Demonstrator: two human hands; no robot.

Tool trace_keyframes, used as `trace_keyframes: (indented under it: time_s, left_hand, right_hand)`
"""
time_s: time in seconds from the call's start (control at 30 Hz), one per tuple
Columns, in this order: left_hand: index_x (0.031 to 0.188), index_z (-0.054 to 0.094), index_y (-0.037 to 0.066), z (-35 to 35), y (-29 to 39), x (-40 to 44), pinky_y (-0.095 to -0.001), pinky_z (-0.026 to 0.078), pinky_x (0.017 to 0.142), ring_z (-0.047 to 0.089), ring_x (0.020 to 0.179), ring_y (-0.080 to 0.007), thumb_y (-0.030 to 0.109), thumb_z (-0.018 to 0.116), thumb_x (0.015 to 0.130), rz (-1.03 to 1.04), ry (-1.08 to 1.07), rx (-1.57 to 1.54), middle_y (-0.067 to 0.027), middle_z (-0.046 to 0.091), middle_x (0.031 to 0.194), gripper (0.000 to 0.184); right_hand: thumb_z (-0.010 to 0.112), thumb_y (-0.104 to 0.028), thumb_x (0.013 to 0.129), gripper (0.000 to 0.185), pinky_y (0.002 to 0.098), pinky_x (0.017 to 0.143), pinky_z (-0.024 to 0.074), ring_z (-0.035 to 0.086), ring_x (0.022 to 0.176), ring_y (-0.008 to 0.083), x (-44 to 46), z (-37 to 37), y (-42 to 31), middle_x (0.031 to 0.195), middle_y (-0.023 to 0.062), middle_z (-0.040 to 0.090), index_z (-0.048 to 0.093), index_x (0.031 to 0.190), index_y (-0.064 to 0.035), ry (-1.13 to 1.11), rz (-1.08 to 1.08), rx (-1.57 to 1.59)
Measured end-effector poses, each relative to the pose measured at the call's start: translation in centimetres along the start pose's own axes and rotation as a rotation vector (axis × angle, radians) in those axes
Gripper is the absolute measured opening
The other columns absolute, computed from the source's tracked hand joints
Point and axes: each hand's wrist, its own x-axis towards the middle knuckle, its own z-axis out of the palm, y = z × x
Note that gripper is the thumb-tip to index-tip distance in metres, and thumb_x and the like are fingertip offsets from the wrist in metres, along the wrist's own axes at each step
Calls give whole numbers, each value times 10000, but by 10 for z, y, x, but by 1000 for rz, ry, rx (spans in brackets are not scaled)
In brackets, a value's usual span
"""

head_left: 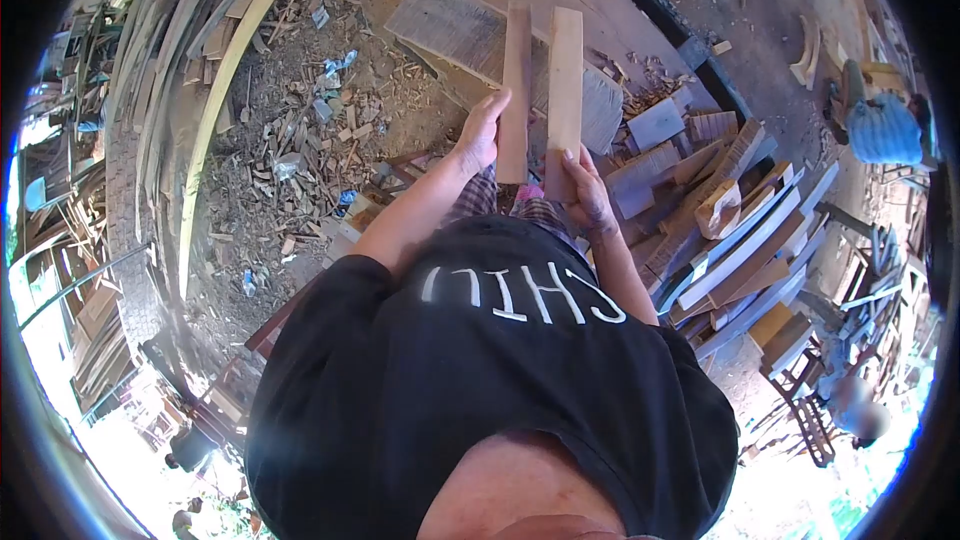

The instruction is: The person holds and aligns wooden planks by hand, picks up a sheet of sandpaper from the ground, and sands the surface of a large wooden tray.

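Two narrow wooden boards are held side by side in front of my body, with a thin gap between them. My left hand (482, 132) is closed around the left edge of the darker, reddish-brown board (515, 90); most of its fingers are hidden. On the other side, my right hand (588, 188) grips the lower end of the paler board (565, 80), its thumb lying on the face. The paler one looks slightly wider. Behind both lies a weathered grey plank (450, 30), partly covered by them.
Stacked offcuts and planks (735, 210) lie close to my right. Wood chips and scraps (300, 140) litter the ground at left, beside a long pale strip (225, 100) and more stacked timber. A blue bundle (885, 130) sits far right; a blurred person (855, 410) is lower right.
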Motion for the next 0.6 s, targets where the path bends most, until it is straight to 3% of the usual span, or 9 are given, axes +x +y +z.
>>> trace_keyframes:
  time_s: [0.07, 0.17, 0.3, 0.47, 0.6]
  left_hand:
    - [1172, 517, 60, 4, -3, -1, -341, 517, 808, 628, 905, -172, 204, 624, 891, 102, 45, 207, -64, 632, 1006, 333]
    - [1204, 475, 45, 7, -9, -4, -346, 493, 867, 604, 980, -178, 86, 690, 823, 88, 68, 175, -68, 615, 1054, 439]
    - [1240, 399, 17, 8, -18, 1, -355, 494, 873, 591, 994, -197, 54, 712, 789, 115, 76, 181, -102, 589, 1071, 551]
    - [1227, 445, 8, 5, -21, 3, -343, 429, 956, 558, 1062, -192, 66, 738, 767, 73, 88, 228, -102, 585, 1124, 548]
    - [1225, 460, 8, 4, -23, 6, -331, 427, 951, 563, 1050, -184, 62, 741, 764, 74, 85, 215, -98, 587, 1134, 543]
  right_hand:
    - [509, -195, 964, 331, 334, 688, 540, 623, 855, 191, 1, -3, 3, 1035, 99, 603, 456, 1277, -104, 1, 7, -28]
    - [516, -184, 961, 323, 317, 750, 525, 608, 916, 161, 6, -8, 12, 1081, 68, 602, 480, 1270, -98, -1, 2, -61]
    - [530, -176, 955, 348, 302, 852, 488, 576, 1008, 130, 10, -6, 20, 1142, 31, 594, 482, 1290, -94, -5, -13, -56]
    - [535, -174, 952, 359, 319, 858, 491, 581, 1018, 139, 13, -7, 21, 1142, 38, 594, 475, 1297, -96, -7, -10, -35]
    - [536, -181, 952, 356, 334, 827, 513, 592, 1004, 147, 10, -6, 17, 1135, 41, 597, 475, 1292, -94, -1, 1, -60]
